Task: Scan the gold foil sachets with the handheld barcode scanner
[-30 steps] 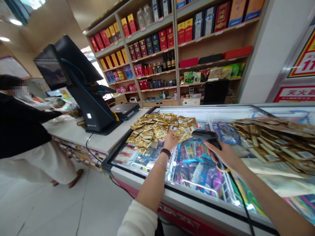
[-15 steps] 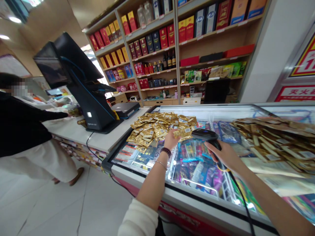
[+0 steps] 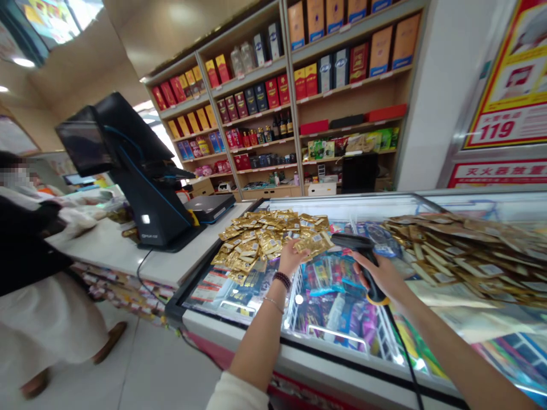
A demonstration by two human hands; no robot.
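A gold packet (image 3: 316,245) is pinched at its near left edge between the thumb and fingers of the left hand (image 3: 290,255), its broad face turned up. Just beyond its right end is the head of a black scanner (image 3: 352,242); the two look very near each other, though whether they touch I cannot tell. The fingers of the right hand (image 3: 387,279) are closed around the scanner's handle, and its cord (image 3: 399,336) runs down from beneath them.

Since the last view, the packet has tipped so that more of its face shows, while both grips are unchanged; I judge that it is being angled by the scanner's head. No light or screen shows whether a code has been read.

Behind and to the left of the left fingers, a loose gold pile (image 3: 256,239) lies on the glass top of the freezer (image 3: 213,336). A brown pile (image 3: 461,250) lies on the same glass, to the right of the right fingers.

Farther left of the left fingers, the table (image 3: 183,267) carries a terminal (image 3: 149,210) and a scale (image 3: 211,208). Beyond it a co-worker (image 3: 21,245) has drawn an arm back, near a plastic bag (image 3: 79,219). Stocked shelves (image 3: 325,94) stand beyond both hands.
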